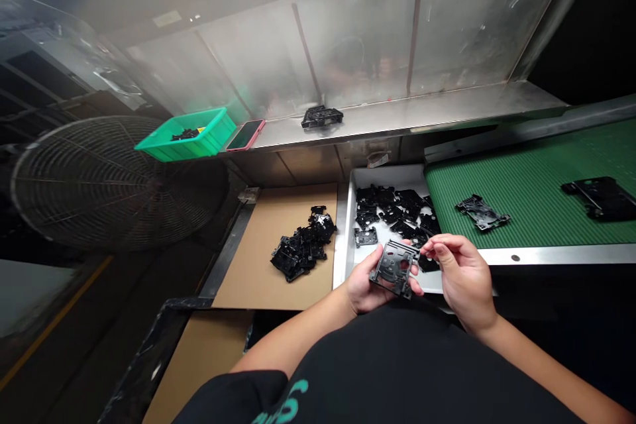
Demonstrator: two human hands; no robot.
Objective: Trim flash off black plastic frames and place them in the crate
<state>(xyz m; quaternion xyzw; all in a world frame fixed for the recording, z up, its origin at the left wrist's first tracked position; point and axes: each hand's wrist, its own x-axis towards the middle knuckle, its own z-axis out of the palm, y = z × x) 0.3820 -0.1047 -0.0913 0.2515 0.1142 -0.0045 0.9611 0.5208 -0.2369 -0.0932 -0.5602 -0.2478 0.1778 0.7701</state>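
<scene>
My left hand [366,285] is wrapped round a flat black plastic part [392,267] with slots and round holes, held tilted over the near edge of a white tray [350,238]. Just right of that part, my right hand [464,278] is closed in a pinch, thumb against forefinger. Whatever sits in the pinch is too small to make out. Inside the tray lie several similar black parts [395,205], loosely piled. More of them form a heap [303,245] on a cardboard sheet [268,218] to the left.
On the right, a green conveyor belt [527,179] carries black parts [481,212]. A metal shelf [397,116] at the back holds a black part stack [322,117], a phone [246,135] and a green bin [213,136]. A large fan [114,185] stands left.
</scene>
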